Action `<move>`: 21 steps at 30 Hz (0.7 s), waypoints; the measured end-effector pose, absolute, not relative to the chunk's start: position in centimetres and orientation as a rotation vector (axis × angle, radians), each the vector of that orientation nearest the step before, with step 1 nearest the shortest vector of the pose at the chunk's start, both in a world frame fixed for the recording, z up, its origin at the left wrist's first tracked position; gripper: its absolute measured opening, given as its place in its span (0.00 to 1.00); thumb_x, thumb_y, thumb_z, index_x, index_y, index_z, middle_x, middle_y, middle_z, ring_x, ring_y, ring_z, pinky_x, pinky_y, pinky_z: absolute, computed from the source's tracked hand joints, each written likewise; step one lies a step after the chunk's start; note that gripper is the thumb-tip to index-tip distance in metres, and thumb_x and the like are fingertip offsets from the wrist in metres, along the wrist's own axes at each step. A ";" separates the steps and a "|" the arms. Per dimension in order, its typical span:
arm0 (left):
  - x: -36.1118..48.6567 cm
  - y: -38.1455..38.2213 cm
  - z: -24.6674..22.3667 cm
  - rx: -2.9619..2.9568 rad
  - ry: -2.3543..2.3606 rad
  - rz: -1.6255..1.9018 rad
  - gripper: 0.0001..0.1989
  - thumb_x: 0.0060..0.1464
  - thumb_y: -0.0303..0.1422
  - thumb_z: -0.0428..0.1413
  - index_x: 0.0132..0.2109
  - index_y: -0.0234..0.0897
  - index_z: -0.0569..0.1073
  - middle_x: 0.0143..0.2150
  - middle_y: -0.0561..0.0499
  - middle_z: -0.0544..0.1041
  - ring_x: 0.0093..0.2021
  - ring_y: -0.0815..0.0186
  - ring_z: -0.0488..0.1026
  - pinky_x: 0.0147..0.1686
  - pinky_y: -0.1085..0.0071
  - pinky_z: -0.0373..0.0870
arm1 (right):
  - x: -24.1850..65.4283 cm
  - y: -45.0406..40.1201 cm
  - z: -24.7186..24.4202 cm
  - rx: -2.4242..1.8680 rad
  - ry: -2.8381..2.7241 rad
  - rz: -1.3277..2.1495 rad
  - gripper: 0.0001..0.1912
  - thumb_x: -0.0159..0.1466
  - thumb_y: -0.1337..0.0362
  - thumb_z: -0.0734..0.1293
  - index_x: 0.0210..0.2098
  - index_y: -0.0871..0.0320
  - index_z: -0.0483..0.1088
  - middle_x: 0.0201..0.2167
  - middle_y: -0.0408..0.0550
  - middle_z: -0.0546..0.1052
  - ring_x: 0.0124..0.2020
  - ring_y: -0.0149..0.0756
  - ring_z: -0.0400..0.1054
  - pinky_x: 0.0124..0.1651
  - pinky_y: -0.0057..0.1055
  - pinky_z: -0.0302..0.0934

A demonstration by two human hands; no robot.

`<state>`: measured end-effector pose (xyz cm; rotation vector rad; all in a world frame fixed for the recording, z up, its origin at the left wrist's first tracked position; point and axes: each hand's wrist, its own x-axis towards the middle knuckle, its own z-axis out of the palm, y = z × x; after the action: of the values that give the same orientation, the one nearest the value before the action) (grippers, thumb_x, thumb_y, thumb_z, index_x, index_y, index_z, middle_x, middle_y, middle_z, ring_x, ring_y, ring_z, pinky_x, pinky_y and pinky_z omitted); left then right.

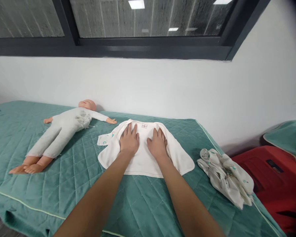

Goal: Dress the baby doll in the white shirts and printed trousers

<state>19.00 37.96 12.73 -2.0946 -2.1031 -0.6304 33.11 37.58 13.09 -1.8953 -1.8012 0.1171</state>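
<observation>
A white baby top [144, 158] lies spread out on the bed, with a small printed label at its neckline. A patterned sleeve [103, 140] pokes out at its left side. Palm down, my left hand [129, 140] rests on the left part of the top with its fingers stretched toward the neckline. My right hand [158, 143] presses on the right part, fingers extended and slightly apart. Neither hand grips the fabric. The cloth under both palms is hidden.
A baby doll [69, 126] in a white suit lies on its back to the left. Crumpled patterned baby clothes [227, 174] sit at the right edge of the green quilted bed cover [84, 191]. Beyond that edge is a red case [271, 177]. A white wall [148, 87] borders the back.
</observation>
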 end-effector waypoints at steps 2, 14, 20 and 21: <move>18.9 38.1 12.6 -2.090 -2.149 -0.630 0.29 0.66 0.40 0.38 0.72 0.46 0.50 0.74 0.49 0.48 0.71 0.52 0.52 0.63 0.52 0.61 | 33.5 37.6 13.0 -1.920 -1.837 0.108 0.32 0.67 0.61 0.56 0.68 0.66 0.50 0.69 0.63 0.53 0.68 0.55 0.48 0.66 0.48 0.47; 18.3 39.5 11.7 -2.260 -2.262 -0.528 0.31 0.66 0.43 0.34 0.71 0.38 0.52 0.74 0.47 0.50 0.72 0.54 0.50 0.67 0.55 0.54 | 34.7 37.7 12.8 -1.962 -1.784 0.003 0.29 0.68 0.59 0.56 0.64 0.68 0.57 0.63 0.63 0.59 0.63 0.53 0.53 0.66 0.42 0.47; 18.4 39.6 11.7 -2.321 -2.226 -0.488 0.31 0.67 0.43 0.32 0.70 0.34 0.55 0.73 0.44 0.52 0.72 0.58 0.49 0.68 0.59 0.53 | 34.1 38.0 12.4 -2.028 -1.839 0.067 0.32 0.70 0.59 0.52 0.67 0.74 0.50 0.65 0.67 0.59 0.66 0.54 0.50 0.67 0.43 0.44; 18.5 39.6 11.8 -2.311 -2.230 -0.490 0.31 0.67 0.43 0.33 0.70 0.34 0.55 0.73 0.45 0.51 0.72 0.57 0.49 0.68 0.59 0.53 | 34.1 38.0 12.4 -2.043 -1.848 0.071 0.32 0.70 0.59 0.52 0.67 0.74 0.50 0.66 0.67 0.58 0.67 0.54 0.50 0.67 0.42 0.43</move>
<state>18.47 39.56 11.80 -2.3107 -2.2296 -0.4900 34.09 38.05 12.36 -2.0429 -1.8481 0.0711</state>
